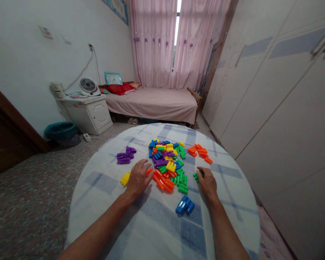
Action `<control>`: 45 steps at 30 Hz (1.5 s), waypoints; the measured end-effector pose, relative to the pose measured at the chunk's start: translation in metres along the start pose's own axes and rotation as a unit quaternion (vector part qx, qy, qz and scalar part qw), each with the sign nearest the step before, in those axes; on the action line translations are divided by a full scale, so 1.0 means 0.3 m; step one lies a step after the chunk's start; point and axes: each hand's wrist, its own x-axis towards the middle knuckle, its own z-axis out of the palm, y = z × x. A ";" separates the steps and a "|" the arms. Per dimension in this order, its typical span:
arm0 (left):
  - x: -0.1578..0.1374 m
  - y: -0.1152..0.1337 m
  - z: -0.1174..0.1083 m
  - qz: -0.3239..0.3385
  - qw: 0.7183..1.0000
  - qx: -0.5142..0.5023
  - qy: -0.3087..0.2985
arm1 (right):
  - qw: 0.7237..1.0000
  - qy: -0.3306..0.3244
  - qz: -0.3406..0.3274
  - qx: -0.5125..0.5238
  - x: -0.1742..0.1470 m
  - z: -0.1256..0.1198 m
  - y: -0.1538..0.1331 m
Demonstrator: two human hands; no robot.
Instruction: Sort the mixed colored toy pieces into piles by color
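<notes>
A mixed heap of small plastic building pieces (pixel 162 151), shaped like joined tubes, lies mid-table in several colours. My left hand (pixel 137 177) is at the heap's left side, fingers apart, beside an orange piece (pixel 149 172); whether it touches that piece is unclear. Yellow pieces (pixel 125 178) lie left of this hand, partly hidden by it. To the right of the heap, my right hand (pixel 208 183) has its fingers curled over a green piece (pixel 196 177), mostly covered. Nearer to me are blue pieces (pixel 184 205).
Purple pieces (pixel 125 156) form a group at the left, orange ones (pixel 202 152) at the far right. All rest on a round table with a checked cloth (pixel 162 231). Beyond stand a bed (pixel 154 103), a white cabinet (pixel 97 113) and a wardrobe (pixel 273 108).
</notes>
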 end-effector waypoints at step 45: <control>0.045 0.060 0.066 -0.031 0.998 -0.050 -0.010 | 1.000 -0.012 -0.014 0.013 -0.009 -0.019 -0.015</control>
